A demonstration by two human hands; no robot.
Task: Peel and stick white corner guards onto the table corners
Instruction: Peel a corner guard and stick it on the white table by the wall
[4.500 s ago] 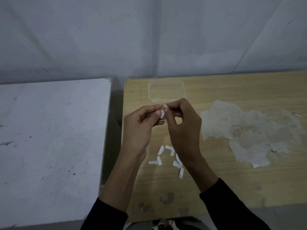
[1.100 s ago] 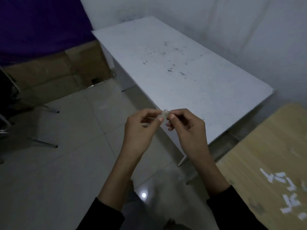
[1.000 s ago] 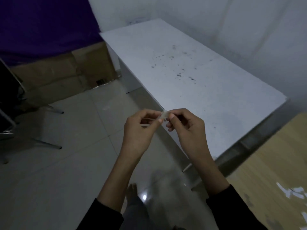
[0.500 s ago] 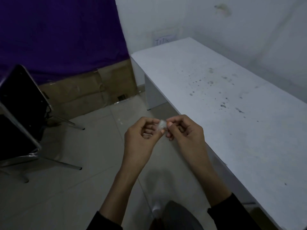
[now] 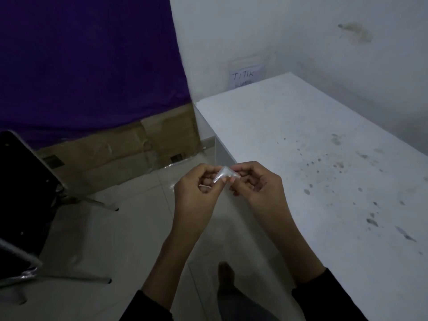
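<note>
Both grips are closed on the corner guard (image 5: pixel 224 174), left hand (image 5: pixel 199 193) and right hand (image 5: pixel 257 188) pinching it between them. The wooden worktop has dropped from view; the white worktop's (image 5: pixel 312 158) far corner now lies just beyond, likely the next sticking spot.

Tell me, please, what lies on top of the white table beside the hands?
The white table carries only dark specks and stains; no object rests on it. Its near end runs out of frame. The corner guard is off it, pinched between both hands.

Two hands (image 5: pixel 196 195), one corner guard (image 5: pixel 224 173), one table (image 5: pixel 324 158), one chair (image 5: pixel 20 205)
</note>
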